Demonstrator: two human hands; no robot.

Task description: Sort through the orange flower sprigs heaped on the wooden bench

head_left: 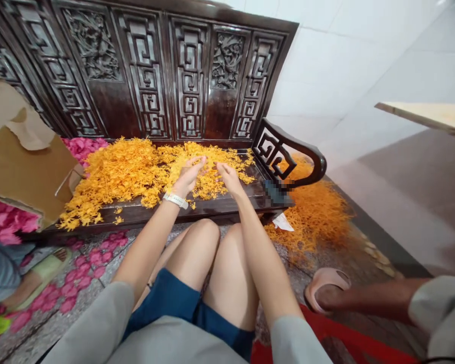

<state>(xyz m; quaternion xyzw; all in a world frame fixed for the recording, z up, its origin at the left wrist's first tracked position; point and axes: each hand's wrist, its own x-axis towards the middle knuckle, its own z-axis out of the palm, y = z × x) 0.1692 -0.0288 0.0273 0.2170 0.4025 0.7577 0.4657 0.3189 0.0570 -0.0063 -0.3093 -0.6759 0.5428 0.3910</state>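
Observation:
My left hand [190, 174], with a pale watch [176, 200] on its wrist, hovers over a spread of yellow artificial flower pieces [208, 188] on a dark wooden bench [151, 211]. Its fingers stretch toward the right and look slightly blurred. Facing it, a small gap away, is my right hand [227, 177], fingers apart and pointing inward. I make out nothing held in either hand. A higher heap of the same yellow pieces [125, 169] lies to the left on the seat.
A cardboard box [26, 167] leans at the left near pink flower pieces [7, 220]. More pink pieces [84, 270] lie on the floor. Orange stringy material [318, 215] is piled beyond the armrest [313, 164]. Other people's feet show at left [47, 268] and right [328, 290].

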